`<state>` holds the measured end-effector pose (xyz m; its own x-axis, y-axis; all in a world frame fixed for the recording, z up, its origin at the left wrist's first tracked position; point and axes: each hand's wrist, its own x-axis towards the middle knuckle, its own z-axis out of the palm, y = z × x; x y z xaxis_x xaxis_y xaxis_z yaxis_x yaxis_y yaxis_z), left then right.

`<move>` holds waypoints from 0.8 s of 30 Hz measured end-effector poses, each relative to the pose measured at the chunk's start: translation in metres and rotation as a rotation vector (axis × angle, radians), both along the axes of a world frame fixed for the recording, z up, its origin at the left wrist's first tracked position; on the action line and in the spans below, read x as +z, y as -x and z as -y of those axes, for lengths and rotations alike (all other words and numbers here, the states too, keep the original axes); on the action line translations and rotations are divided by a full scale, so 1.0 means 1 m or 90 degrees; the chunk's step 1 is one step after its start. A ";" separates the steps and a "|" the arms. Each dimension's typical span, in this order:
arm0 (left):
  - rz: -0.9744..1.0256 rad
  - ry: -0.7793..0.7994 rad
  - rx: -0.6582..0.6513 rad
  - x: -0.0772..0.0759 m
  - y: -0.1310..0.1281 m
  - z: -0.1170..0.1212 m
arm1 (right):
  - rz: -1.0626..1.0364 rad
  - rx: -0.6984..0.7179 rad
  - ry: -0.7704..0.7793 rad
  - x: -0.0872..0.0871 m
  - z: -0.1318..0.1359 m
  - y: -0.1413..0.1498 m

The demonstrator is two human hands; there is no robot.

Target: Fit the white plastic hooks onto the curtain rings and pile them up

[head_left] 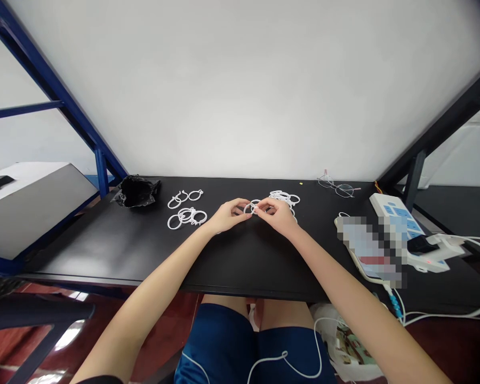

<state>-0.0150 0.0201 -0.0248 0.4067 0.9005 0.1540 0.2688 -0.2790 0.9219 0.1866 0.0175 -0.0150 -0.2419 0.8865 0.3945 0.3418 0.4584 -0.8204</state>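
Note:
My left hand [229,214] and my right hand [277,212] meet over the middle of the black table [144,250]. Both pinch the same white plastic ring [254,207] between fingertips. A heap of similar white rings [285,199] lies just behind my right hand. Another group of white rings [186,209] lies to the left of my left hand, some linked and some loose.
A crumpled black bag [136,191] sits at the table's back left. Wire-framed glasses [338,186] lie at the back right. A white power strip [404,224], a phone and white cables [456,309] occupy the right side. Blue frame posts [100,170] stand left.

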 end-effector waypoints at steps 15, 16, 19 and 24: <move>-0.705 -0.070 0.381 0.000 0.053 -0.012 | 0.151 -0.234 -0.054 -0.010 -0.015 -0.020; -0.710 -0.055 0.378 -0.001 0.053 -0.011 | 0.154 -0.235 -0.053 -0.010 -0.015 -0.020; -0.709 -0.045 0.368 0.002 0.050 -0.011 | 0.159 -0.242 -0.046 -0.010 -0.016 -0.020; -0.686 -0.048 0.329 0.011 0.045 -0.008 | 0.159 -0.241 -0.044 -0.011 -0.016 -0.020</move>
<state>-0.0602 0.0281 -0.0142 -0.0489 0.9987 0.0150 0.9892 0.0463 0.1391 0.2071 0.0338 -0.0256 -0.0008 0.9044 0.4267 0.6798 0.3134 -0.6630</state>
